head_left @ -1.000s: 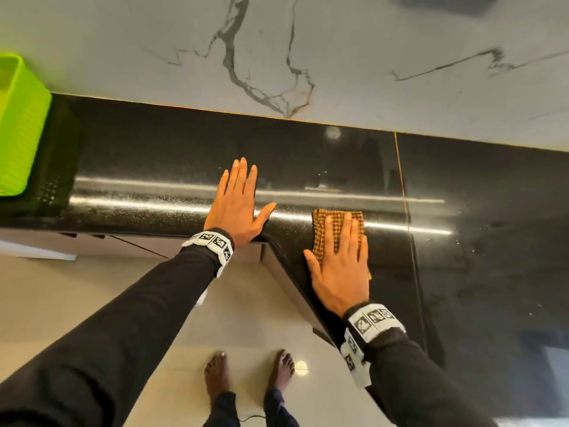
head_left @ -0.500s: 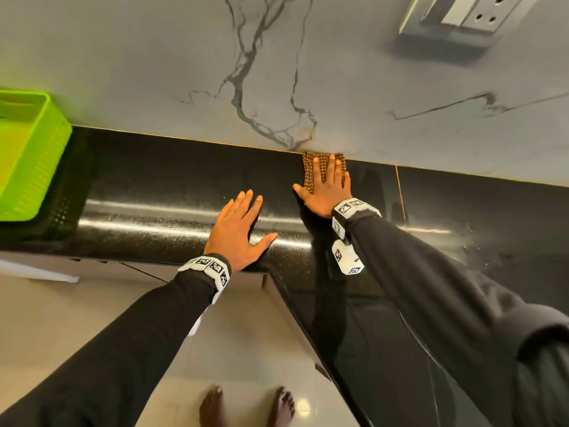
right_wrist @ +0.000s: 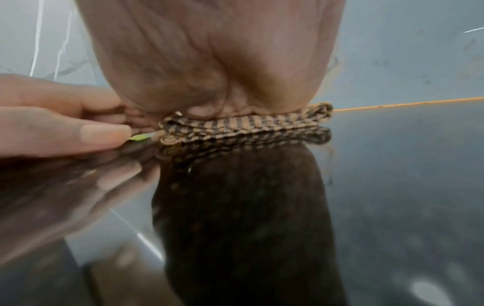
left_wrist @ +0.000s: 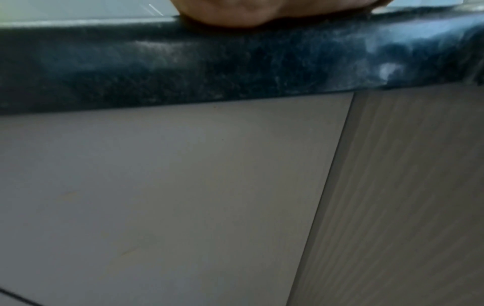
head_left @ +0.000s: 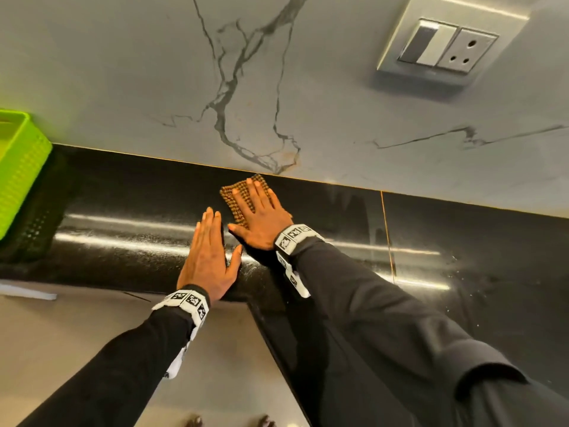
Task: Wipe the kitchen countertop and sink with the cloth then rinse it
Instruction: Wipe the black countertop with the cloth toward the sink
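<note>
A folded brown-and-tan checked cloth (head_left: 234,197) lies on the glossy black countertop (head_left: 129,192) close to the marble backsplash. My right hand (head_left: 261,211) presses flat on the cloth, fingers straight and spread, pointing toward the wall. In the right wrist view my palm (right_wrist: 209,62) sits on the cloth's folded edge (right_wrist: 243,124), mirrored in the shiny stone. My left hand (head_left: 209,257) rests flat on the counter near its front edge, just left of the right hand. The left wrist view shows only the heel of my hand (left_wrist: 251,12) on the rounded counter edge (left_wrist: 235,62). No sink is in view.
A bright green plastic basket (head_left: 18,171) stands on the counter at the far left. A switch and socket plate (head_left: 446,44) is on the marble wall, upper right. The counter turns a corner and runs toward me on the right (head_left: 462,303). Pale cabinet fronts (left_wrist: 183,196) sit below.
My right hand slid the cloth from near the counter's front corner back to the wall, then slightly left. My left hand stayed flat on the counter, its fingers now closer together.
</note>
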`<state>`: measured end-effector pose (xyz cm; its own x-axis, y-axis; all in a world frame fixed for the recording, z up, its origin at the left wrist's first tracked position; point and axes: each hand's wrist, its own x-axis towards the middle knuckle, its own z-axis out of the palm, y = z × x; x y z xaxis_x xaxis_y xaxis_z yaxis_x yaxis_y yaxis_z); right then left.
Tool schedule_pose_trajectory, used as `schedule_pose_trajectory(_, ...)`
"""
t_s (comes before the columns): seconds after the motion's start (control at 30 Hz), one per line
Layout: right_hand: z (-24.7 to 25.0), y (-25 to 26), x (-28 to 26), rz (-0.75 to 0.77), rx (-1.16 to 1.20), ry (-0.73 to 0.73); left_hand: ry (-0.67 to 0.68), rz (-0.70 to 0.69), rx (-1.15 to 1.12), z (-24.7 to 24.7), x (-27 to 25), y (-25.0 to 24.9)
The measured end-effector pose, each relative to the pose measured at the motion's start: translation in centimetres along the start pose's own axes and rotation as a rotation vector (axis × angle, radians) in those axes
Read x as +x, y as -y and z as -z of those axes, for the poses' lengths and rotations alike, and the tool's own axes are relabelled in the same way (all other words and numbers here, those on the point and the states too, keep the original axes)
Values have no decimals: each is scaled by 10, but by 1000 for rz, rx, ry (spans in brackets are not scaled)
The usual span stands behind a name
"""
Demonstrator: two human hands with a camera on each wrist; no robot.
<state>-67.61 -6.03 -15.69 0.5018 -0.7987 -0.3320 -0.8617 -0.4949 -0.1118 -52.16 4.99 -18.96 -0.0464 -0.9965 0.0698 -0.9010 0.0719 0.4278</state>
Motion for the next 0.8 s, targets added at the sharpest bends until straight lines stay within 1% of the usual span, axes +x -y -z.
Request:
schedule_pose_trajectory(0.07,4,-13,4,20,-4,-8,5,-11,27,3,2,7)
schedule_pose_trajectory(0.1,7,-32,-3,-3,2,-23,3,-21,39,2,5,6)
schedule_pose_trajectory(0.17,9,-83,-30,-109,56,-47,14,-23,40,1,9,-1)
schedule_pose_trajectory(0.27,-3,-150,-87,-274,109,-22,45,2,42,-1,2,-3)
schedule_pose_trajectory(0.33,-7,-183,-122,-435,175,-13,51,16,46,1,0,-3)
schedule_pose_trajectory(0.4,-8,-204,-146,-581,221,-16,43,23,40,4,2,-4)
schedule_pose_trajectory(0.47,-14,-204,-163,-647,239,-26,40,16,31,5,5,-4)
schedule_pose_trajectory(0.5,-21,-193,-174,-651,232,-34,45,16,29,4,4,-3)
schedule_pose_trajectory(0.6,-48,-137,-215,-587,195,-84,57,13,39,3,3,-4)
schedule_pose_trajectory(0.67,-57,-111,-236,-569,178,-70,57,7,51,3,2,-5)
schedule_pose_trajectory(0.73,-57,-111,-238,-570,153,-34,57,2,61,2,2,-4)
schedule_pose_trajectory(0.8,-48,-129,-221,-588,146,-16,60,-7,54,1,-1,-4)
